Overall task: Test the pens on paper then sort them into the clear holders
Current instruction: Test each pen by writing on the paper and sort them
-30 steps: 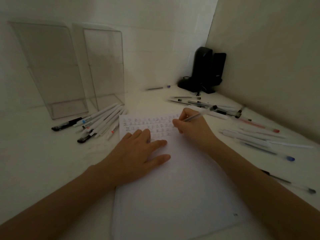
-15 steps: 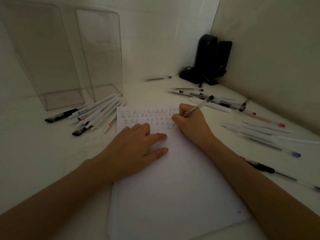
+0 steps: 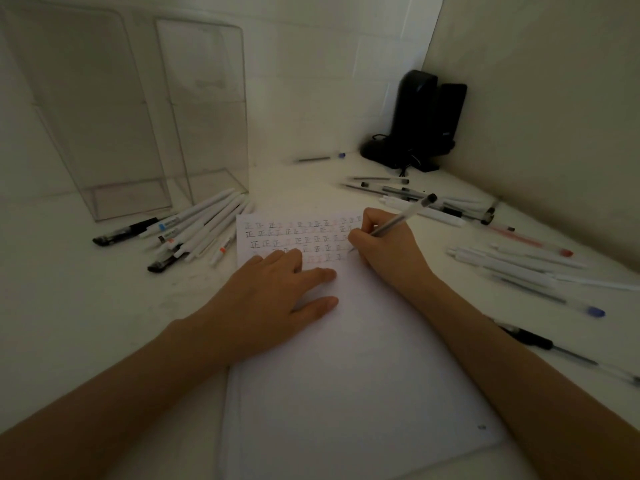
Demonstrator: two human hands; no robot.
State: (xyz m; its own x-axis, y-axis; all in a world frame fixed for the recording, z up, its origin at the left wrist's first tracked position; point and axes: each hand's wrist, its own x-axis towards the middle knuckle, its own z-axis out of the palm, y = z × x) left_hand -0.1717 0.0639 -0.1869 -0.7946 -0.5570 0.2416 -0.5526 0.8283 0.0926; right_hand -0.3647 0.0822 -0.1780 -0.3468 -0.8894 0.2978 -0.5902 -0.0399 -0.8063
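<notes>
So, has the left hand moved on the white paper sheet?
No. The left hand still lies flat on the white paper sheet, fingertips covering the same bottom row of written marks; only the camera shifted.

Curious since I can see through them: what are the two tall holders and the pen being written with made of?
Holders: probably clear acrylic or similar rigid plastic, glossy; the wall shows through them. Pen: apparently translucent plastic barrel, dark cap on its end.

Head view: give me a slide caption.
Right hand tests a clear pen on the paper; left hand rests on it.
</notes>
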